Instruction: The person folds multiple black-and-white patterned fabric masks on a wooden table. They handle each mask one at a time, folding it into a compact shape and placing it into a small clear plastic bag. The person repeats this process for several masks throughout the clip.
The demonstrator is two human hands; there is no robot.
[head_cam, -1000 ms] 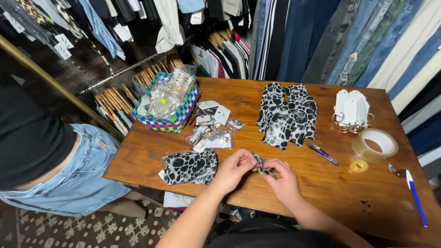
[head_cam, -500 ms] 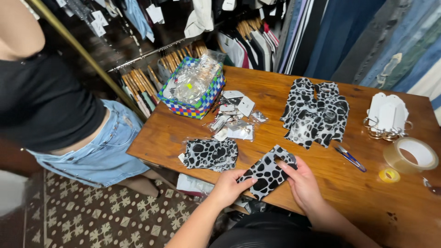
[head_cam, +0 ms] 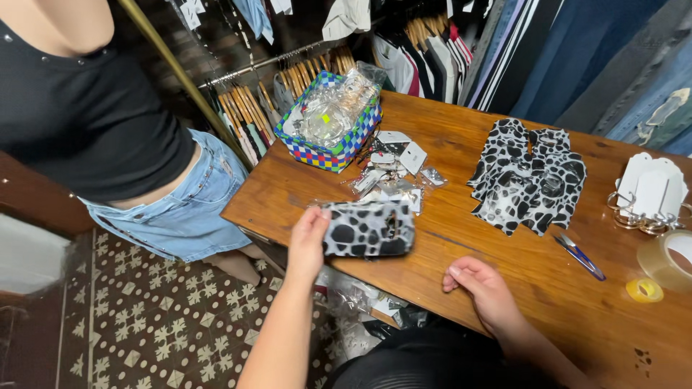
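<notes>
On the wooden counter (head_cam: pixel 504 266), near its front edge, the left hand (head_cam: pixel 308 241) grips one end of a black-and-white spotted pouch (head_cam: pixel 369 229), fingers closed on it, the pouch apparently in a clear sleeve and lying on or just over a small stack of the same kind; which, I cannot tell. The right hand (head_cam: pixel 484 289) rests empty on the wood, well apart from the pouch, fingers loosely curled and holding nothing. Farther back and to the right lies a bigger spread of spotted pieces (head_cam: pixel 528 177) with no sleeves, so the larger share looks unhandled while only a few seem done. Between the two groups sit loose clear sleeves and small cards (head_cam: pixel 395 170), just in front of a checkered basket (head_cam: pixel 330 117). Scissors (head_cam: pixel 579 255), a tape roll (head_cam: pixel 667 261) and white tags on rings (head_cam: pixel 649 191) lie at the right. Another person in a denim skirt (head_cam: pixel 184 209) stands beside the counter.
</notes>
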